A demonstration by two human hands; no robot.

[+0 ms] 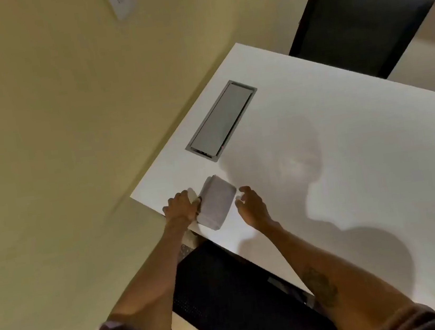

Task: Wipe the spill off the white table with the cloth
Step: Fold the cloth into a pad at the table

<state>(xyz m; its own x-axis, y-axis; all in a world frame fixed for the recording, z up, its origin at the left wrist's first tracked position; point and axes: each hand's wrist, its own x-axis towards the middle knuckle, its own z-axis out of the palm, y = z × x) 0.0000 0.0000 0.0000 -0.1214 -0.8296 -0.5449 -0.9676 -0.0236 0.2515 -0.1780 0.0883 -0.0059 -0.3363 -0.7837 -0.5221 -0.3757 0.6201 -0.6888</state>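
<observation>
Flanking the folded cloth (217, 203), left hand (180, 207) touches it, right hand (252, 206) open, grey hatch (221, 120) beyond.

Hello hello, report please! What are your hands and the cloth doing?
Left hand touching the folded grey cloth, not gripping. Right hand open beside it, apart. Cloth flat on white table, near corner. No spill visible here. Nothing in the way.
</observation>
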